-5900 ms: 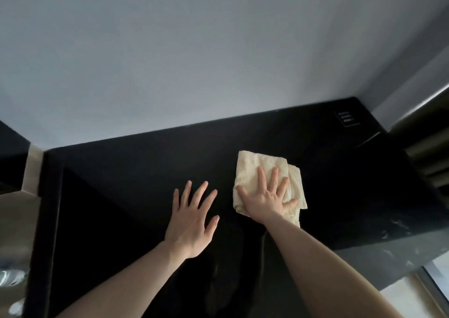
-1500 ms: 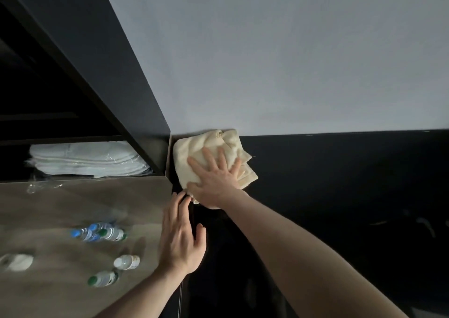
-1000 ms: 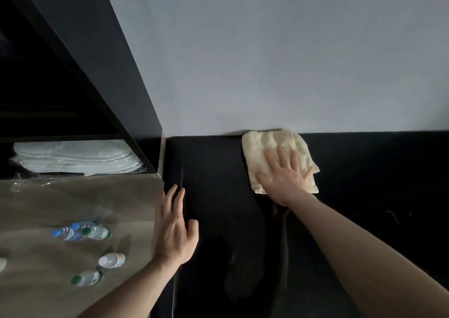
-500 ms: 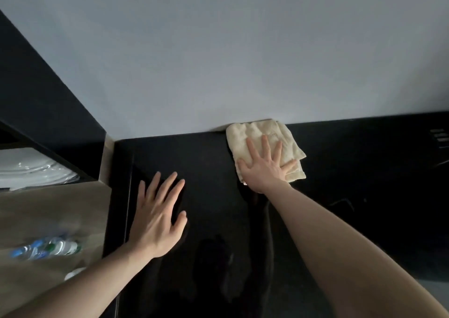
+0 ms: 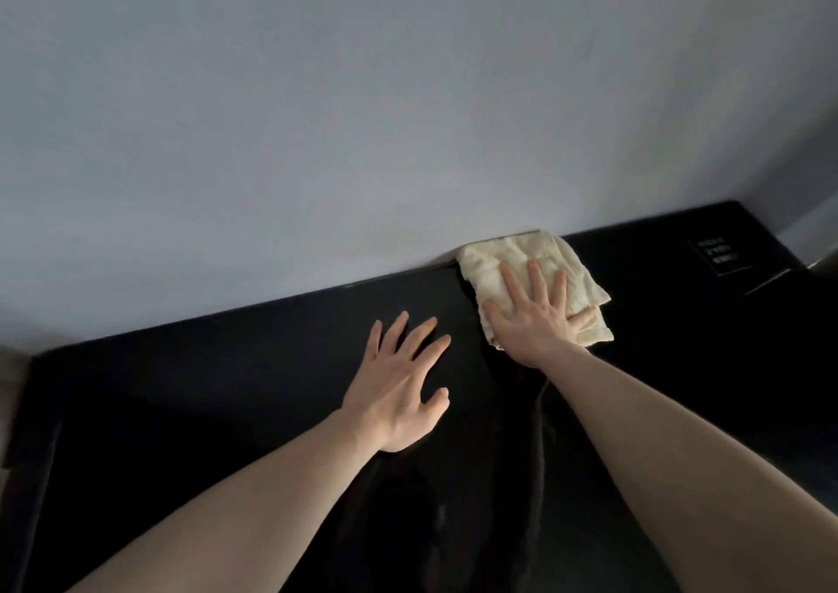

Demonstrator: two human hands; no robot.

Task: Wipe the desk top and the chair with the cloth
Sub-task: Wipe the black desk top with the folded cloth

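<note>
Black desk top [image 5: 226, 411] against grey wall [image 5: 362, 116] — right hand [image 5: 535, 316] flat on cloth [image 5: 512, 257], left hand [image 5: 399, 393] spread, empty.

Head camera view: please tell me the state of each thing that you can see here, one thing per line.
cloth: folded, lying flat on the desk at the wall edge, under the right hand
right hand: fingers spread, pressing on the cloth
left hand: fingers spread, resting on the bare desk, holding nothing
desk: black, glossy top
</note>
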